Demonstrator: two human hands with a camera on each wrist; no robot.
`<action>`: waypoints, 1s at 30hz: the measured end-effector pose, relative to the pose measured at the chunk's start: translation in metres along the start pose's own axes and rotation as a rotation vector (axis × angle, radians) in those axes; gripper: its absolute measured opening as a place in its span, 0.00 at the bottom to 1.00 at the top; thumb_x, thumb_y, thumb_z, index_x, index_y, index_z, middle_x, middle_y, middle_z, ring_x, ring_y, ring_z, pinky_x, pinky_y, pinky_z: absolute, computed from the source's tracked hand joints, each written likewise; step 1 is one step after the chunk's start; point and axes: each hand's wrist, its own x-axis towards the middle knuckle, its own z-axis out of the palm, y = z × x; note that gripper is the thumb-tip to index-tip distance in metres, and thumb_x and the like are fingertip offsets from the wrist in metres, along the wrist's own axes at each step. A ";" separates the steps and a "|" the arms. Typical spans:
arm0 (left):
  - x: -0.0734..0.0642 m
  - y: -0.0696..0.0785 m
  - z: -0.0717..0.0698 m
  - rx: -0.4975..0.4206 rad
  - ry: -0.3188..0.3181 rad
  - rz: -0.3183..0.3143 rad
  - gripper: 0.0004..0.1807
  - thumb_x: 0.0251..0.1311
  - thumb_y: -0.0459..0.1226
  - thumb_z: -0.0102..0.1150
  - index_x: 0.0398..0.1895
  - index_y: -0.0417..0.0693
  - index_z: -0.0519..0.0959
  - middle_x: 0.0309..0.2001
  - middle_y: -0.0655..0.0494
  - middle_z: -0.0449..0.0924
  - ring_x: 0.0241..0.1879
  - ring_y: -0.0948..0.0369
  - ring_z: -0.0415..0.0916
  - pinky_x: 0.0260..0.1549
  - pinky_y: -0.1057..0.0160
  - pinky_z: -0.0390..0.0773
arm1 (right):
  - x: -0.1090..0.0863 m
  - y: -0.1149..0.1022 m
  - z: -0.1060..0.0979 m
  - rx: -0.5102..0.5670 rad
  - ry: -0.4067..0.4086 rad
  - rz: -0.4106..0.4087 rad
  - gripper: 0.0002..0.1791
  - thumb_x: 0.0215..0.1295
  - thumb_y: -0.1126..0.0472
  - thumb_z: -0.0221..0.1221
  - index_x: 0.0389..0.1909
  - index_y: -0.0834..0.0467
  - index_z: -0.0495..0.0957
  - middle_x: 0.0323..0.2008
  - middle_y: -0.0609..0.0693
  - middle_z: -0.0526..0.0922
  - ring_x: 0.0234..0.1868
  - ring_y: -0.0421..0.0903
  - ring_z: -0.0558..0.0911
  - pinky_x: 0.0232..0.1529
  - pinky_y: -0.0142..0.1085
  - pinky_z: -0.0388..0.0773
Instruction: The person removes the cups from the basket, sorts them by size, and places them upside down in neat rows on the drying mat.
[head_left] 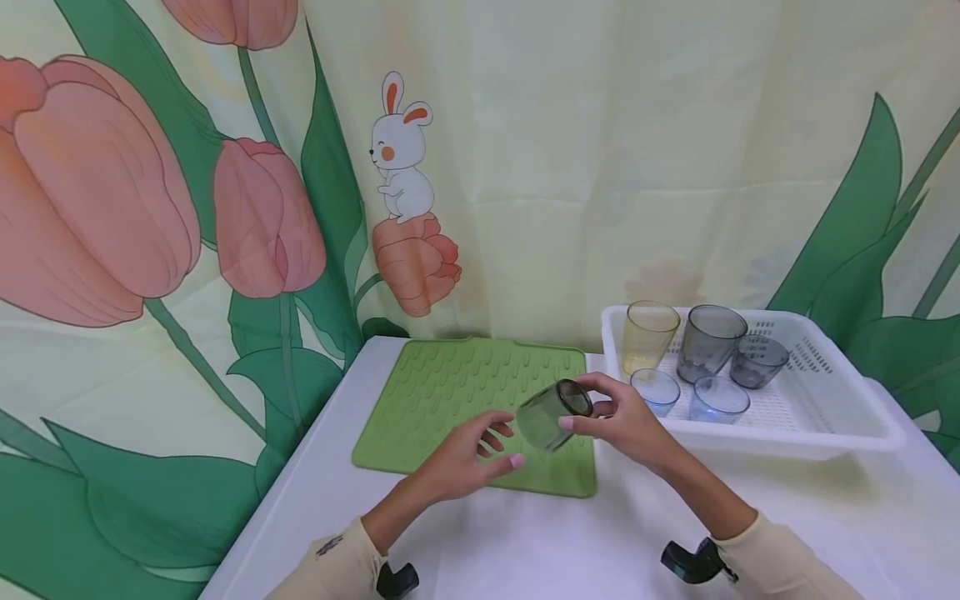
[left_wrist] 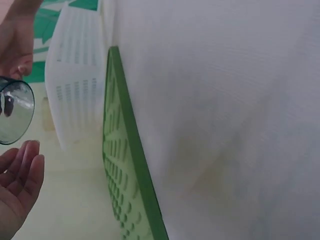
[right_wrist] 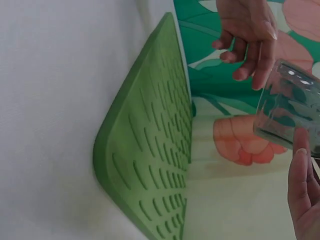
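Note:
A smoky grey drinking glass (head_left: 546,417) is tilted on its side above the green ridged mat (head_left: 465,400). My right hand (head_left: 626,419) grips it near the rim, thumb on one side and fingers on the other. Close to the glass's base, my left hand (head_left: 474,457) is held with fingers loosely bent and thumb apart, a small gap between it and the glass. In the right wrist view the left hand (right_wrist: 248,40) hangs beside the glass (right_wrist: 290,107) without gripping it. The left wrist view shows only part of the glass (left_wrist: 16,112) at its edge.
A white perforated basket (head_left: 817,400) stands right of the mat. Inside are a yellowish glass (head_left: 649,337), a tall grey glass (head_left: 708,342), a short grey glass (head_left: 759,362) and two bluish glasses (head_left: 720,400). A printed curtain (head_left: 555,183) hangs behind the white table (head_left: 525,550).

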 end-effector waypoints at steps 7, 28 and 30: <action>-0.014 -0.018 -0.016 0.066 0.029 -0.082 0.29 0.65 0.56 0.62 0.62 0.50 0.76 0.56 0.51 0.80 0.48 0.57 0.79 0.41 0.64 0.79 | 0.017 -0.001 0.012 -0.066 -0.010 0.040 0.31 0.59 0.58 0.71 0.61 0.62 0.72 0.36 0.52 0.86 0.29 0.43 0.86 0.31 0.35 0.78; -0.044 -0.074 -0.057 0.226 0.157 -0.315 0.26 0.62 0.51 0.67 0.54 0.42 0.80 0.49 0.49 0.82 0.43 0.58 0.77 0.39 0.59 0.79 | 0.098 0.002 0.054 -0.383 0.011 0.012 0.39 0.53 0.42 0.73 0.62 0.59 0.75 0.53 0.56 0.82 0.33 0.46 0.82 0.34 0.39 0.78; -0.047 -0.077 -0.063 0.252 0.191 -0.348 0.25 0.61 0.50 0.68 0.53 0.43 0.81 0.47 0.51 0.83 0.42 0.58 0.78 0.38 0.59 0.79 | 0.108 0.001 0.057 -0.391 0.005 -0.005 0.39 0.53 0.42 0.73 0.61 0.59 0.76 0.53 0.57 0.82 0.40 0.48 0.82 0.39 0.40 0.79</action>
